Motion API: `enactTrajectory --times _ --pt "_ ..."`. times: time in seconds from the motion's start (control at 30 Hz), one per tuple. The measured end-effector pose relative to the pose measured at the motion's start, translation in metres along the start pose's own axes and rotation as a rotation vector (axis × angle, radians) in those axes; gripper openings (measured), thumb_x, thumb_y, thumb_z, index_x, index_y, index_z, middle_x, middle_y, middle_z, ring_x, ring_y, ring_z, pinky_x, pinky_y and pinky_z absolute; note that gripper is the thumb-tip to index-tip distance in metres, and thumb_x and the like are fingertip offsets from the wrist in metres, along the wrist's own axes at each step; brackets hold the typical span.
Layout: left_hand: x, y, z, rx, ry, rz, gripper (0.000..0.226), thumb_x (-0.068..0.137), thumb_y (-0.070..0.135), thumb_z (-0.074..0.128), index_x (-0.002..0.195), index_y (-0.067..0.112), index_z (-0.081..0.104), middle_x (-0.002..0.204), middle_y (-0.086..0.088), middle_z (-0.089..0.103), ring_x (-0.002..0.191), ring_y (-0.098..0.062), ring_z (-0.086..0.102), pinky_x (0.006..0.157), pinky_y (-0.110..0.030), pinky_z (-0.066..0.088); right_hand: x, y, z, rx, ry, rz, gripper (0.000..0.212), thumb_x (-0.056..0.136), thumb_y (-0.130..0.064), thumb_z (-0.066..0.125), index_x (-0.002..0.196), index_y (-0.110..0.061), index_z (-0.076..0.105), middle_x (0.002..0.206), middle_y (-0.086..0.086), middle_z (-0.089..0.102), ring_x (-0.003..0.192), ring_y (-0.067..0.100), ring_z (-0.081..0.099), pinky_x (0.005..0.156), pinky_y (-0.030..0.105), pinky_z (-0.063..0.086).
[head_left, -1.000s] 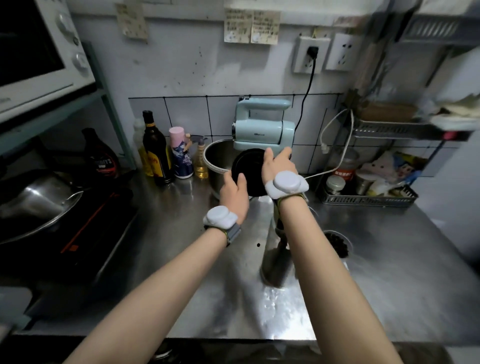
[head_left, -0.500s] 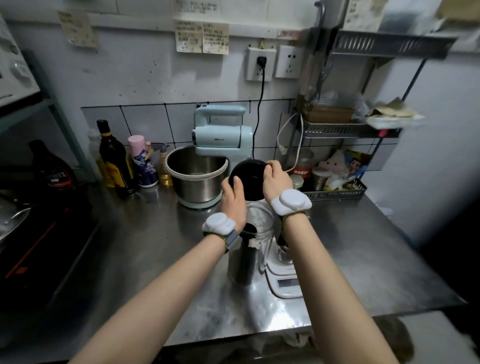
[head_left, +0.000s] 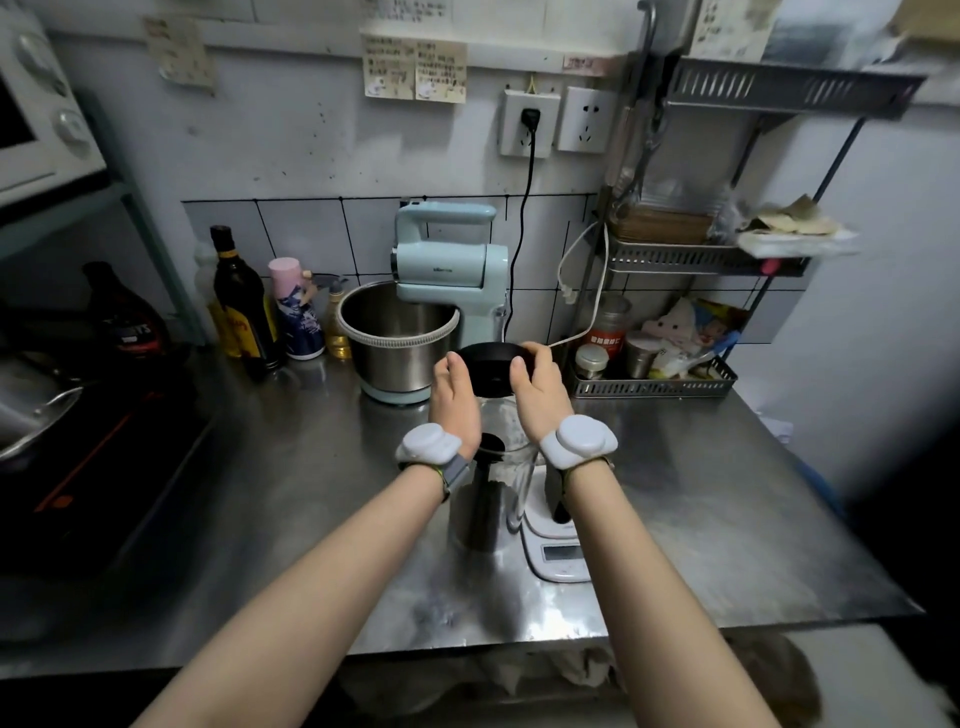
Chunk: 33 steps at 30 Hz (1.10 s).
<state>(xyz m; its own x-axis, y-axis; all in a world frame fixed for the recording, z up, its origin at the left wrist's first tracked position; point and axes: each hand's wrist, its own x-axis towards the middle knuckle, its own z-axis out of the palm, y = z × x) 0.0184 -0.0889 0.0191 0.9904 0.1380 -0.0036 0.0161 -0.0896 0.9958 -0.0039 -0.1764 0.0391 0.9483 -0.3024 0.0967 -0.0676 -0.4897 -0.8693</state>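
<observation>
hands: left hand (head_left: 456, 402) and right hand (head_left: 540, 392) both gripped black lid (head_left: 491, 366)
risk: crooked seating could have tipped glass jug (head_left: 514, 467) off scale (head_left: 561, 553)

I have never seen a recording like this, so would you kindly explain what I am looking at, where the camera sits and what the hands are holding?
There is no machine here: a person works with bare hands, and one wide-angle camera worn on the head looks forward and down at them. Each wrist carries a white band. The left hand and right hand grip a round black lid by its rim, above a clear jar standing at a white kitchen scale on a steel counter. Behind are a pale blue stand mixer with its steel bowl, bottles on the left and a wire basket on the right.
</observation>
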Motion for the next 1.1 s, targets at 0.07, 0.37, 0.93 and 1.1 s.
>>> enactTrajectory --times 0.07,0.37,0.93,1.1 --pt "-0.004 0.0 0.0 0.002 0.013 0.013 0.052 0.1 0.041 0.018 0.14 0.012 0.033 0.146 -0.011 0.039 0.134 -0.025 0.036 0.1 -0.026 0.027 -0.006 0.003 -0.001 0.045 -0.01 -0.011 0.041 0.1 -0.026 0.036 0.139 -0.013 0.034 0.142 0.016 0.037 0.13 0.028 0.039 0.105 0.031 0.03" --pt "-0.019 -0.012 0.0 -0.071 0.075 0.075 0.042 0.1 0.034 0.028 0.132 0.014 0.045 0.137 -0.007 0.05 0.128 -0.022 0.044 0.109 -0.033 0.032 -0.027 0.018 -0.003 0.198 -0.065 -0.02 0.051 0.1 -0.024 0.041 0.145 -0.01 0.023 0.151 0.01 0.028 0.137 0.022 0.032 0.1 0.019 0.023" --pt "-0.039 -0.031 0.0 0.072 0.149 0.136 0.034 0.096 0.012 0.037 0.127 0.008 0.051 0.134 -0.009 0.051 0.124 -0.021 0.046 0.096 -0.018 0.03 -0.048 0.032 0.003 0.16 -0.06 0.027 0.053 0.098 -0.023 0.045 0.143 -0.003 0.026 0.147 0.015 0.034 0.133 0.024 0.038 0.097 0.018 0.029" --pt "-0.03 -0.016 0.0 0.157 0.134 0.063 0.033 0.096 0.013 0.035 0.121 0.005 0.055 0.129 -0.014 0.055 0.121 -0.027 0.049 0.096 -0.026 0.034 -0.032 0.024 0.003 0.046 -0.067 0.05 0.046 0.099 -0.024 0.042 0.138 -0.002 0.036 0.142 0.018 0.042 0.13 0.03 0.043 0.104 0.031 0.033"
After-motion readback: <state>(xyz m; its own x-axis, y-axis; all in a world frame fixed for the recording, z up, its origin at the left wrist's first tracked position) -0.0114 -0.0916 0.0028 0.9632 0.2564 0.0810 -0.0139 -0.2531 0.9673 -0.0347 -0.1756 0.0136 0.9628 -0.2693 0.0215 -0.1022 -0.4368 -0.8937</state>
